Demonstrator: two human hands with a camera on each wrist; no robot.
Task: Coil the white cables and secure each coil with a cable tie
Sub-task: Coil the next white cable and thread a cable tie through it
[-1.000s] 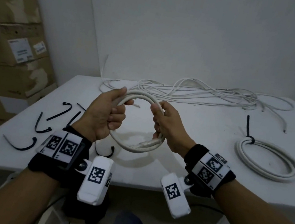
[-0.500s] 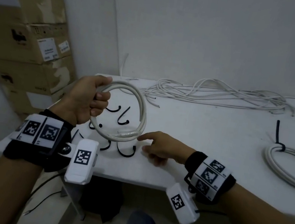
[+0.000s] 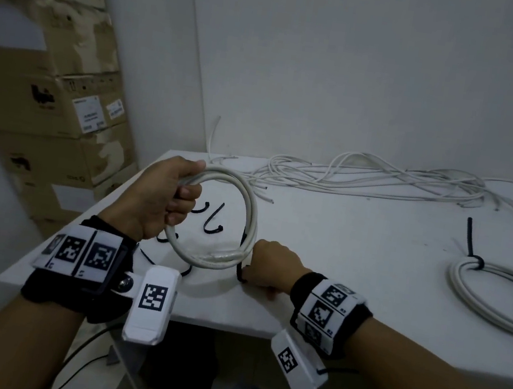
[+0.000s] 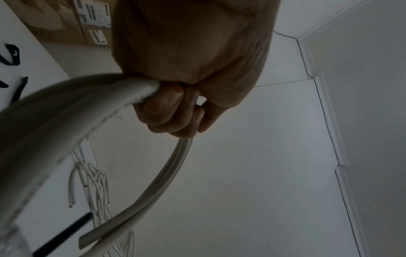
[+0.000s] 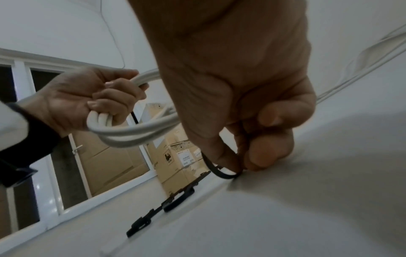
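My left hand (image 3: 162,196) grips a white cable coil (image 3: 251,213) by its upper left side and holds it upright above the white table (image 3: 352,274). The left wrist view shows the fingers curled round the coil (image 4: 66,111). My right hand (image 3: 268,267) is down on the table just right of the coil's bottom. Its thumb and fingers pinch a black cable tie (image 5: 222,172) lying on the tabletop; the same tie (image 3: 239,272) shows at the hand's left edge in the head view. More black ties (image 3: 213,219) lie behind the coil.
A tangle of loose white cables (image 3: 382,182) runs along the table's back edge. A tied coil (image 3: 497,297) with a black tie lies at the right. Cardboard boxes (image 3: 54,100) are stacked left of the table. The table's front edge (image 3: 230,324) is near my wrists.
My right hand let go of the coil, went down to the table and closed its fingertips on a black tie. The left hand alone keeps the coil up. The view swung left.
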